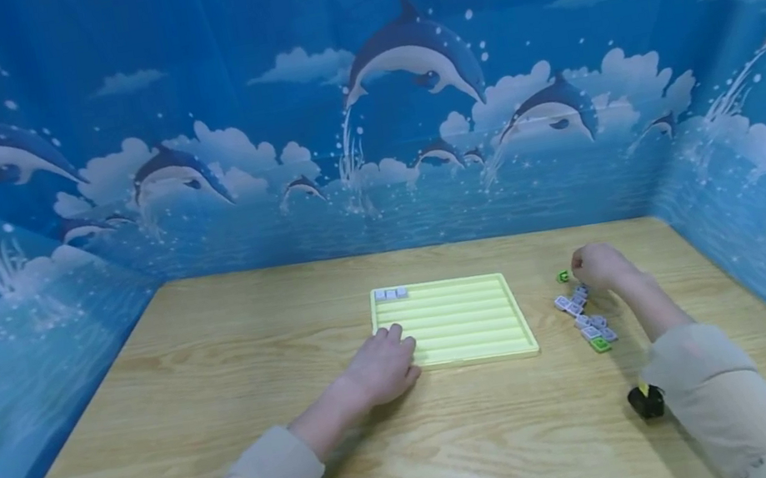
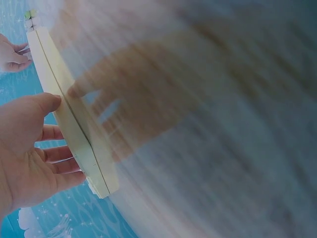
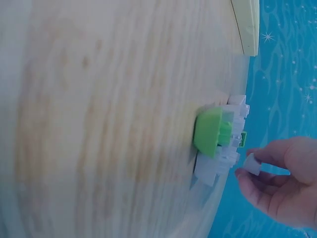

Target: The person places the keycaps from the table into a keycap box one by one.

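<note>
A pale yellow-green ridged tray [image 1: 469, 322] lies on the table, with several light keycaps [image 1: 391, 294] in its far left corner. My left hand [image 1: 383, 364] holds the tray's near left corner. Its thumb [image 2: 52, 102] is against the front wall, and the other fingers reach over the rim. To the right of the tray, several pale and green keycaps are scattered, among them a green keycap [image 3: 208, 132] nearest the right wrist camera. Just beyond this pile, my right hand [image 1: 601, 267] pinches one whitish keycap [image 3: 252, 164] between thumb and fingertips.
A single green keycap [image 1: 563, 276] sits left of the right hand, apart from the pile. The wooden table [image 1: 222, 367] is bounded by blue dolphin-print curtains [image 1: 318, 216] at the back and both sides. Dark wrist devices [image 1: 646, 402] hang beneath the sleeves.
</note>
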A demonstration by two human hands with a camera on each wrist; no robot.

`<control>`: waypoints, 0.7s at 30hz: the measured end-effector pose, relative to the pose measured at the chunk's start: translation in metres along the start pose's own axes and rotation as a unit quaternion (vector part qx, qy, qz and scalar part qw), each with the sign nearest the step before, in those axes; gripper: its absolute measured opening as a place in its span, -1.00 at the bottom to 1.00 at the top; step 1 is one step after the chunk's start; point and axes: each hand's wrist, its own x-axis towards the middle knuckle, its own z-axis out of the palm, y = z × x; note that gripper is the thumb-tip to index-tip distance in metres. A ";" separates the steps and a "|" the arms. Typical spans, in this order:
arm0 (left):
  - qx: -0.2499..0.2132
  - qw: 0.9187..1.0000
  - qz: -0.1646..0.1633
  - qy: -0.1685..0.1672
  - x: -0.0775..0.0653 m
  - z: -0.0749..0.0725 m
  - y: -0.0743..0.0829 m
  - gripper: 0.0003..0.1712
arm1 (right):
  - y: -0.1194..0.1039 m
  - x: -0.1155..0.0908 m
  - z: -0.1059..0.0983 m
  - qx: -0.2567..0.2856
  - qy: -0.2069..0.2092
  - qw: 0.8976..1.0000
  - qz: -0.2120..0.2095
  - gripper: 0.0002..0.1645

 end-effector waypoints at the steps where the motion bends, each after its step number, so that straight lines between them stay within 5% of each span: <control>1: 0.000 1.000 0.001 0.001 0.000 0.000 0.000 -0.73 | -0.001 0.000 0.001 -0.001 0.002 1.000 -0.002 -0.76; 10: -0.004 1.000 0.005 0.010 -0.002 0.000 0.000 -0.73 | -0.010 0.003 0.003 0.061 0.015 0.997 0.036 -0.66; 21: 0.001 1.000 0.002 0.009 -0.002 0.000 0.001 -0.73 | -0.028 0.007 0.006 0.083 0.051 0.995 -0.004 -0.62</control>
